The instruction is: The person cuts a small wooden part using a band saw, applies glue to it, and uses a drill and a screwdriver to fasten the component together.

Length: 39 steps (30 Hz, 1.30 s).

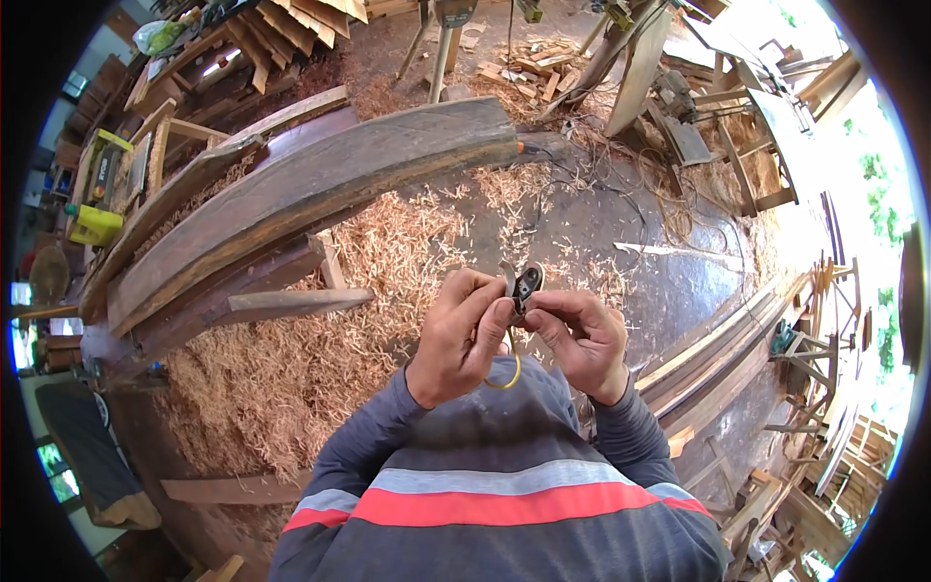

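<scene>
Pinching a small black fitting with metal edges right in the grip, just in front of the dark shirt with its grey and red bands. Keeping thumb and bent fingers of the left hand together, clamped on the left side of the fitting, with a pale curved piece standing up at the fingertips. Pressing thumb and forefinger of the right hand together on the lower right edge of the fitting, close beside the left fingertips; cannot tell the exact contact there, too small to make out. Having a yellow cord looped just below the grip, in front of the shirt; cannot tell of any join to the fitting.

Facing a long curved timber beam beyond the grip and to its left, well apart from both hands. Overlooking curled wood shavings spread across the floor below the grip, thickest to its left. Having a pile of wood offcuts well beyond the grip, long boards side by side to its right, and a bright yellow-green object far to its left, past the beam
</scene>
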### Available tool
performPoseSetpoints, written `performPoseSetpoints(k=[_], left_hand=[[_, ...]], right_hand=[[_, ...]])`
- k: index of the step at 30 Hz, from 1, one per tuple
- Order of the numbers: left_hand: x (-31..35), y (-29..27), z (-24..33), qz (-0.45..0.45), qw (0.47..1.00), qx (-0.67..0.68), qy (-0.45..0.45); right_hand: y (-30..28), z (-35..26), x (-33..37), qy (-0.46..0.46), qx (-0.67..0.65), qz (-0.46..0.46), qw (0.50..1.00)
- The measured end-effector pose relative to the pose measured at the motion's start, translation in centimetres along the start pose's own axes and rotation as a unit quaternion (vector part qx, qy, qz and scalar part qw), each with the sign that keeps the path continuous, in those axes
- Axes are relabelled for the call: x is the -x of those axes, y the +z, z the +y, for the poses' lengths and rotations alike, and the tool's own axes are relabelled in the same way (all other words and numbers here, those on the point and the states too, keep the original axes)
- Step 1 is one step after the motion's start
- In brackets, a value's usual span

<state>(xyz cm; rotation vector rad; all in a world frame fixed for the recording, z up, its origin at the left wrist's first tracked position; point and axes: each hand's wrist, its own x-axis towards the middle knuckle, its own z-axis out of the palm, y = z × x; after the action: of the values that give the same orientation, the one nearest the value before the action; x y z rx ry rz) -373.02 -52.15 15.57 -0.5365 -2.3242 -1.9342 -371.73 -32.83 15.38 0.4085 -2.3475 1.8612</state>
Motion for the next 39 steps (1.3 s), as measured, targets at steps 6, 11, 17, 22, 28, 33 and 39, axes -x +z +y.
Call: performPoseSetpoints(k=[6, 11, 17, 22, 28, 33, 39], left_hand=[[-0.1, -0.3, 0.3, 0.004, 0.979, -0.145, 0.145], [0.6, -0.3, 0.5, -0.003, 0.980, -0.118, 0.161], [1.1, -0.9, -0.1, -0.029, 0.980, -0.127, 0.149], [2.0, -1.0, -0.2, -0.064, 0.986, -0.101, 0.113], [2.4, -1.1, -0.1, -0.080, 0.985, -0.112, 0.104], [3.0, -1.1, -0.1, -0.080, 0.991, -0.065, 0.082], [3.7, -0.4, -0.5, -0.063, 0.997, -0.029, 0.027]], right_hand=[[-1.3, -1.0, 0.2, 0.054, -0.054, -0.036, 0.996], [-2.0, -1.7, -0.4, -0.025, -0.029, -0.088, 0.995], [-1.5, -1.6, -0.4, -0.080, 0.027, -0.093, 0.992], [-1.8, -1.5, 0.0, -0.094, 0.061, -0.122, 0.986], [-2.1, -1.4, 0.4, -0.122, 0.114, -0.154, 0.974], [-1.7, -1.5, 1.0, -0.138, 0.120, -0.148, 0.972], [-1.3, 0.2, 3.0, -0.059, 0.066, -0.124, 0.988]])
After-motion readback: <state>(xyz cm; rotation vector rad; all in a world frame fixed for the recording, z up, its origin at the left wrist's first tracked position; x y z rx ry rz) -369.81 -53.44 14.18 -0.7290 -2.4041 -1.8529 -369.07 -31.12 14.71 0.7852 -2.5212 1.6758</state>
